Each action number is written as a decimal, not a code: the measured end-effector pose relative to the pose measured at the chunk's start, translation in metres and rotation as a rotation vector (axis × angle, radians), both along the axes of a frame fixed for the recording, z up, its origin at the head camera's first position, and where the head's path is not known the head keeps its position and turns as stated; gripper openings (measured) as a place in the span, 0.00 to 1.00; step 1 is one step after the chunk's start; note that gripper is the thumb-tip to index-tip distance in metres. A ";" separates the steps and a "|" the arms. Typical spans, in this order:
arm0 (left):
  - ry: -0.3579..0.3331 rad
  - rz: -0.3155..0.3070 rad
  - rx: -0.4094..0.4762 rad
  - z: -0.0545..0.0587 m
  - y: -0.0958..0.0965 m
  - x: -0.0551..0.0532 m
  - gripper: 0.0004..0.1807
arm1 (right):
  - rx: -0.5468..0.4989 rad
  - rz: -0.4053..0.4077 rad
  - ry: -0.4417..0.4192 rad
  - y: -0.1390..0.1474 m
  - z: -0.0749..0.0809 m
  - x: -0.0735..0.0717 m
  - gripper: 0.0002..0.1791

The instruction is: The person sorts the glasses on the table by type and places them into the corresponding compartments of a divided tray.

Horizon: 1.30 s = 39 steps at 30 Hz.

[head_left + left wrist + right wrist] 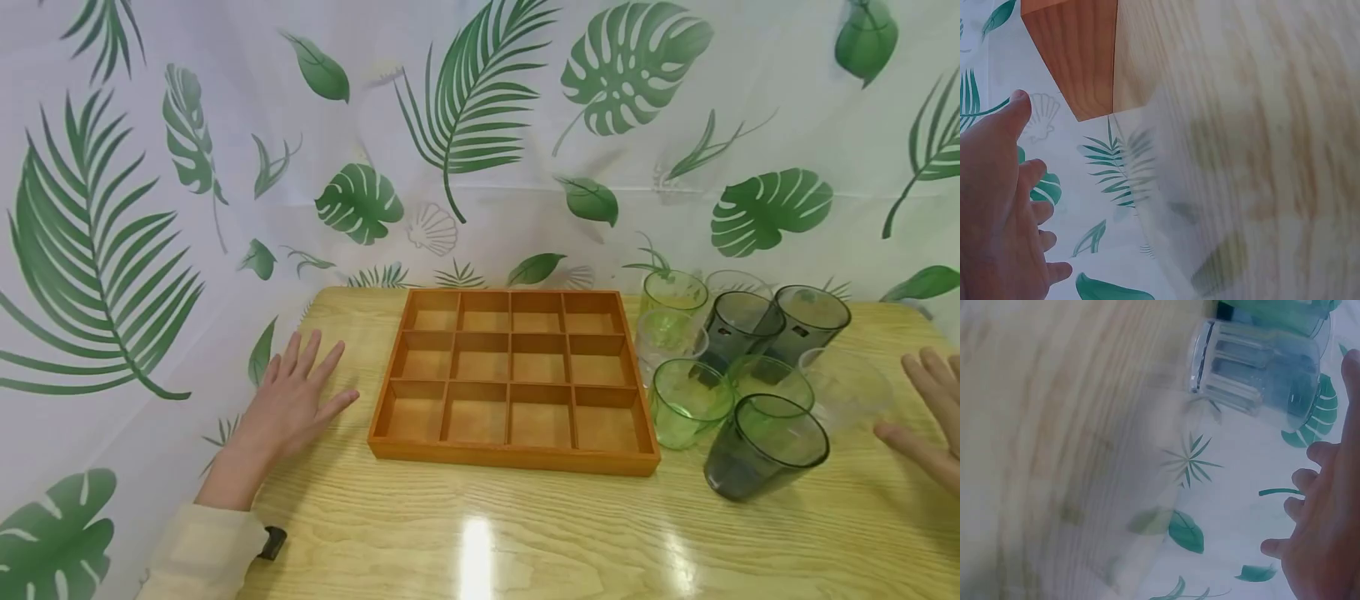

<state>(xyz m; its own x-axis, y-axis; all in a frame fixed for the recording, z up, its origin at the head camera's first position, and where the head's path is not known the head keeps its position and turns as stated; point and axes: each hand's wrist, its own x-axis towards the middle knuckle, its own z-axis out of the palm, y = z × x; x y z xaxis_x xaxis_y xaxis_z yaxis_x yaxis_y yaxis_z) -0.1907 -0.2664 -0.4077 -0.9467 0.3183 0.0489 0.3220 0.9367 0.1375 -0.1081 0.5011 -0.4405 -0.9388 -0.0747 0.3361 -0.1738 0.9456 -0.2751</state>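
Observation:
In the head view my left hand (295, 404) is held with spread fingers just left of a wooden box (517, 457) divided into several square compartments. Nothing is in that hand, and the box's corner (1075, 56) shows beyond the thumb in the left wrist view. My right hand (933, 412), partly cut off at the right edge, has its fingers extended and holds nothing. It is nearest to a clear glass (851, 387) at the right side of a group of glasses. A ribbed clear glass (1254, 372) stands beyond the fingers in the right wrist view.
Beside the box's right edge stand green glasses (686, 408), dark grey glasses (765, 458) and clear ones, close together. The pale wooden table (375, 533) backs onto a white cloth (517, 150) with green leaf prints, which also hangs along the left side.

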 end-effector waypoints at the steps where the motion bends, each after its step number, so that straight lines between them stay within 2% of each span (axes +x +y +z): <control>1: -0.001 -0.004 0.005 0.000 0.001 0.000 0.44 | -0.009 0.008 0.002 -0.002 0.001 0.001 0.53; 5: -0.010 -0.020 0.030 0.000 0.005 0.000 0.45 | -0.026 0.045 0.029 -0.014 0.008 0.008 0.52; 9: -0.051 -0.044 0.125 0.000 0.012 0.000 0.44 | -0.034 0.080 0.079 -0.025 0.015 0.016 0.51; 17: -0.147 -0.060 0.491 -0.007 0.025 0.003 0.40 | -0.043 0.121 0.160 -0.049 0.024 0.023 0.47; 25: -0.218 -0.078 0.750 -0.019 0.035 0.004 0.39 | -0.104 0.182 0.160 -0.079 0.028 0.033 0.42; 28: -0.250 -0.086 0.800 -0.020 0.039 0.005 0.39 | -0.133 0.222 0.162 -0.090 0.027 0.035 0.42; 34: -0.298 -0.069 0.814 -0.022 0.045 0.005 0.39 | -0.180 0.304 0.137 -0.104 0.029 0.039 0.43; 39: -0.308 -0.048 0.820 -0.024 0.049 0.002 0.38 | -0.187 0.298 0.100 -0.112 0.028 0.040 0.43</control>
<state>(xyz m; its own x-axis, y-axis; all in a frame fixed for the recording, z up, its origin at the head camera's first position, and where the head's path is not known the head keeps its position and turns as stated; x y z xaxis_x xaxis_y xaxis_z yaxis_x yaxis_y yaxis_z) -0.1885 -0.2172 -0.4316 -0.9422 0.3343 0.0240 0.1958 0.4908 0.8490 -0.0678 0.3888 -0.4123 -0.8472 -0.2685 0.4585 -0.4686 0.7843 -0.4065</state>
